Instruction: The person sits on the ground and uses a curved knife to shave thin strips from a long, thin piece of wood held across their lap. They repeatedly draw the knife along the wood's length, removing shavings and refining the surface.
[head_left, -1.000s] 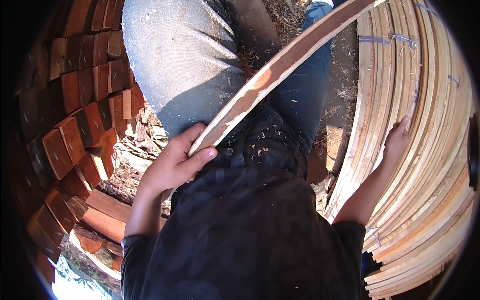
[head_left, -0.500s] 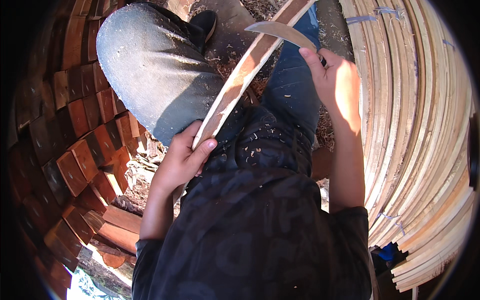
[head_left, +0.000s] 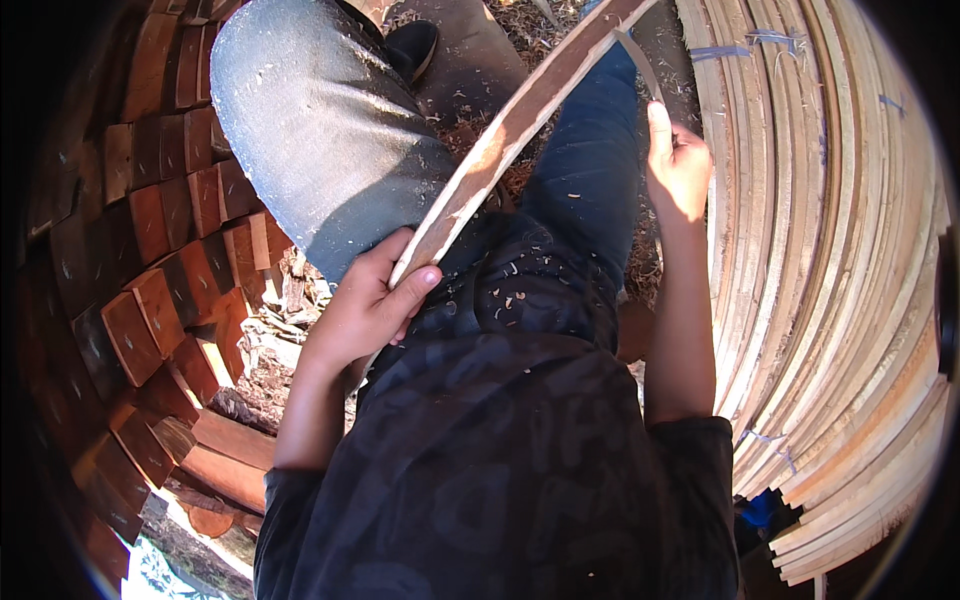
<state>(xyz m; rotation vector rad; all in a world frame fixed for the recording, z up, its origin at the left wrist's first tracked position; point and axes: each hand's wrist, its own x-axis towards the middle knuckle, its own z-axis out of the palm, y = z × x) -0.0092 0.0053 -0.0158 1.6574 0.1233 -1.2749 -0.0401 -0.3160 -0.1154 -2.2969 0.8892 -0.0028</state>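
Observation:
A long wooden strip (head_left: 492,160), brown-faced with pale edges, slants from my lap up to the top of the view. My left hand (head_left: 375,300) is closed around its lower end, thumb on top. At the upper right, my right hand (head_left: 680,168) grips a knife with a curved blade (head_left: 640,62); the handle is hidden in my fist. The blade's tip end meets the right edge of the strip near its far part, seen nearly edge-on. Wood curls (head_left: 512,297) lie on my dark shirt and trousers.
Stacked reddish-brown wood blocks (head_left: 130,335) form a wall on the left. Long pale wooden strips (head_left: 770,250), tied in bundles, stand close along the right. Shavings litter the ground between my legs, and a dark shoe (head_left: 412,48) shows at the top.
The knife has turned from lying across the strip to its right edge, its blade now edge-on. My right hand has shifted slightly downward; my left keeps its hold.

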